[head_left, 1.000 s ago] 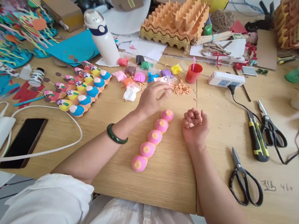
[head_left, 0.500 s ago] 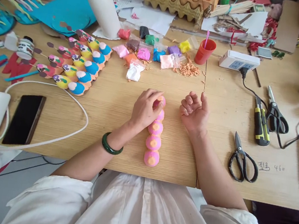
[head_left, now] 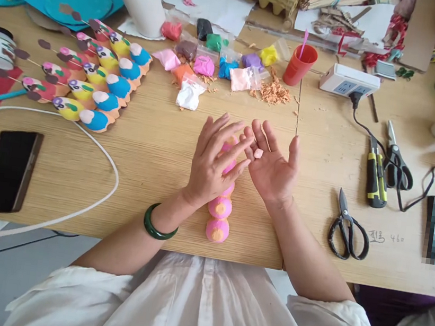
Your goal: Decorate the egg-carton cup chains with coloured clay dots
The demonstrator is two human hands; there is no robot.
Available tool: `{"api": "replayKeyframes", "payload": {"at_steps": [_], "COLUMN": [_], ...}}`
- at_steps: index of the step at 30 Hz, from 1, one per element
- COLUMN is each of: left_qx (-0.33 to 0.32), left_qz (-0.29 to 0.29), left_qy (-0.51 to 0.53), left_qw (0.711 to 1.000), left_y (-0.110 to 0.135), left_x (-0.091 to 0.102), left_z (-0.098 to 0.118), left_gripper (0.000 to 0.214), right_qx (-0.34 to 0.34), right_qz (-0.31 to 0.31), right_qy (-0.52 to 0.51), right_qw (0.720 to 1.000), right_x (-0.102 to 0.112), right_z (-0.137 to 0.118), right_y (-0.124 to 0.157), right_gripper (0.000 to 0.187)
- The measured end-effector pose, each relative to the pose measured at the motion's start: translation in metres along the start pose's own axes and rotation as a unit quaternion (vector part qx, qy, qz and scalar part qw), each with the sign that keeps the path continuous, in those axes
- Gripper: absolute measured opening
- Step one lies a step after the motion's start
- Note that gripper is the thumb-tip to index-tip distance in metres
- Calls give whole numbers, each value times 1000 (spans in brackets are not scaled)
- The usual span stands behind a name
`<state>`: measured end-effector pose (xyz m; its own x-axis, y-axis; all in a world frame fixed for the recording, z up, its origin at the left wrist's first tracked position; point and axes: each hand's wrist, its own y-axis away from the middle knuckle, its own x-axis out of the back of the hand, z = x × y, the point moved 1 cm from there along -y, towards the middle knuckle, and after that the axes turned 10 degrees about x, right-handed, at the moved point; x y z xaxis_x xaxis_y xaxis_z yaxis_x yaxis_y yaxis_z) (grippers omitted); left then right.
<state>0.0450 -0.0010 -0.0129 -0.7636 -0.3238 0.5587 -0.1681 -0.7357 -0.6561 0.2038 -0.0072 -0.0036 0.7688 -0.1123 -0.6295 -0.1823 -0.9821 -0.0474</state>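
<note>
A row of pink-painted egg-carton cups [head_left: 218,230] with bare tan centres lies upright on the table, pointing away from me. Over its far part spreads my left hand [head_left: 215,160], back up, fingers stretched apart and empty; it hides several cups. To the right of the row, my right hand [head_left: 274,173] is turned palm up with loosely spread fingers. A small pale pink lump of clay [head_left: 258,153] rests on those fingers, close to the left fingertips. Bags of coloured clay, among them a pale pink bag [head_left: 242,79], lie beyond both hands.
Decorated egg-carton pieces [head_left: 109,84] stand at left, beyond a white cable [head_left: 116,157] and a phone [head_left: 8,173]. A red cup [head_left: 300,65] and a power strip [head_left: 348,81] sit farther back. Scissors [head_left: 349,228] and a utility knife [head_left: 376,178] lie at right.
My left hand has lifted off the pink row and spread its fingers. My right hand has moved left and opened from a loose curl, showing the lump. The view has shifted slightly.
</note>
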Motion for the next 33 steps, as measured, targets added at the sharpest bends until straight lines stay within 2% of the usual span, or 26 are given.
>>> {"api": "replayKeyframes", "payload": {"at_steps": [4, 7, 10, 13, 17, 20, 24, 28, 31, 33], "left_qx": [11, 36, 36, 51, 87, 91, 100, 120, 80, 68], "left_qz": [-2, -12, 11, 24, 17, 18, 22, -4, -19, -7], "left_qy": [26, 30, 24, 30, 29, 41, 75, 100, 96, 81], "left_qw": [1000, 999, 999, 998, 996, 995, 992, 988, 992, 994], "left_y": [2, 0, -1, -2, -2, -2, -4, -6, -7, -6], "left_x": [-2, -3, 1, 6, 9, 9, 13, 15, 13, 12], "left_z": [-1, 1, 2, 1, -1, -2, -2, 0, 0, -1], "left_gripper": [18, 17, 13, 15, 25, 27, 30, 27, 23, 21], "right_qx": [8, -9, -6, 48, 109, 135, 126, 49, 21, 10], "right_qz": [-56, -80, -67, -58, -136, -146, -101, -49, -48, -67], "right_qy": [32, 51, 81, 145, 272, 316, 288, 228, 207, 187], "right_qw": [998, 995, 994, 986, 946, 928, 944, 971, 977, 980], "right_x": [-12, -16, -12, -5, -2, -3, -6, -7, -7, -7], "right_z": [-2, -1, 0, -3, -9, -10, -6, -3, -2, 0], "right_y": [8, 12, 14, 14, 16, 18, 18, 15, 14, 14], "right_gripper": [69, 72, 54, 29, 27, 23, 20, 31, 37, 40]}}
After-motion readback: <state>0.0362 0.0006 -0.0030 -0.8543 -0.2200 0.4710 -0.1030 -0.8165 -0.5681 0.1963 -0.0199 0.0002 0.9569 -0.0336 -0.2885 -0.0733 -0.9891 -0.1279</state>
